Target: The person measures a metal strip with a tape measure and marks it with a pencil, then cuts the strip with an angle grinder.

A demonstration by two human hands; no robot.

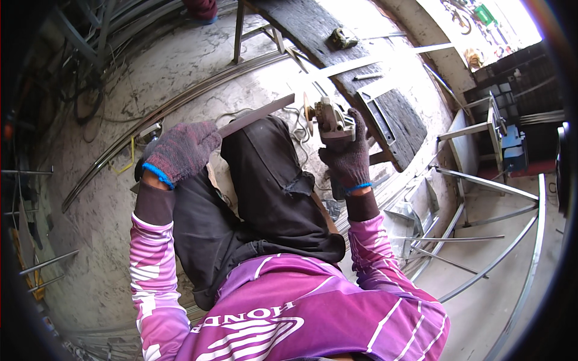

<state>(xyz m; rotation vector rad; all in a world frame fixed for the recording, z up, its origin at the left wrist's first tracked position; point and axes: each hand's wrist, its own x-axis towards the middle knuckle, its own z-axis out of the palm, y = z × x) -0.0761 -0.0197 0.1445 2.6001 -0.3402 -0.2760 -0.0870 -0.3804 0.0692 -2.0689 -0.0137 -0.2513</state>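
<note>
Purple shirt (337, 301) nearest, the person's left hand (185, 151) curls its fingers round one end of a stiff-looking bar (259, 115) pointing at the grinder (335, 123), likely heavy, best held by its body, which the right hand (348, 161) wraps beside the near edge of the bench (407, 131).

Upper right, a dark bench (411, 127) bears a metal square (374, 114), a slim stick (368, 76) and (probably) a tape measure (344, 38).
</note>
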